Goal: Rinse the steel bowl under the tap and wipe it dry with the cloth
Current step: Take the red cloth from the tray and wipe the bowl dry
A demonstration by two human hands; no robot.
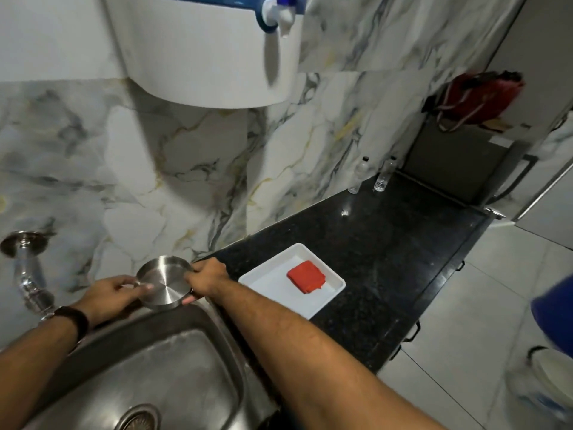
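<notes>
Both hands on the steel bowl (pixel 164 282), lower left of centre in the frame. Bowl is held above the far rim of the sink (pixel 173 361), tilted so its inside faces the camera. Inside looks dry, though the picture is soft there so can't be sure.

Left hand (pixel 108 294): gripping the bowl's left edge, thumb hooked over the rim onto the inner face, remaining fingers underneath and mostly hidden. Dark watch strap on that wrist.

Right hand (pixel 207 279): closed on the bowl's right edge, fingers curled over the upper rim, thumb tip showing under the lower edge.

Tap (pixel 29 274): chrome, far left of frame, comes out of the marble wall and curves down toward the sink. Blurred; no stream visible from it.

Cloth (pixel 307 276): red, folded into a square, lying on a white tray (pixel 273 287) right of centre. Tray sits on the black counter (pixel 387 243), just beside the right hand, its near corner close to the sink edge. Cloth is apart from both hands.

Sink drain (pixel 139 418) at the bottom edge of the frame.

Top centre: white wall-mounted unit (pixel 201 51) with a small spout. Two clear bottles (pixel 370 176) at the counter's far end against the wall
</notes>
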